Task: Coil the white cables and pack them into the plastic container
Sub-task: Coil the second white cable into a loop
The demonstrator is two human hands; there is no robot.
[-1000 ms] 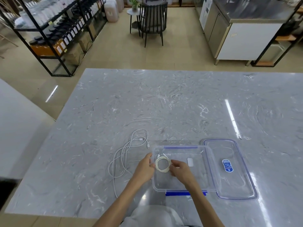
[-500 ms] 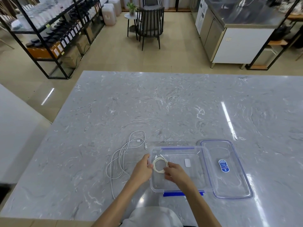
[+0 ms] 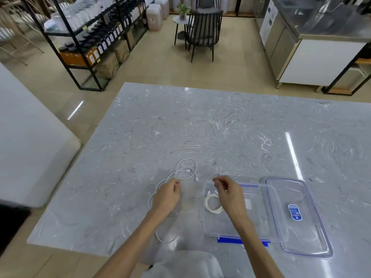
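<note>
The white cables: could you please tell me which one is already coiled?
The short cable inside the clear plastic container, wound into a ring; the long cable sprawls in loose loops on the table, left of it.

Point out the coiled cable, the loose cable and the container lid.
coiled cable (image 3: 206,204), head view, left arc of coil.
loose cable (image 3: 188,170), head view, far plug.
container lid (image 3: 307,233), head view, bare clear panel.

No text is legible to us. The blue oval sticker (image 3: 295,212) on the clear rectangular plastic lid (image 3: 307,244) carries white print too small to resolve. White labels on the dark-lidded jars (image 3: 104,45) are likewise unreadable.
</note>
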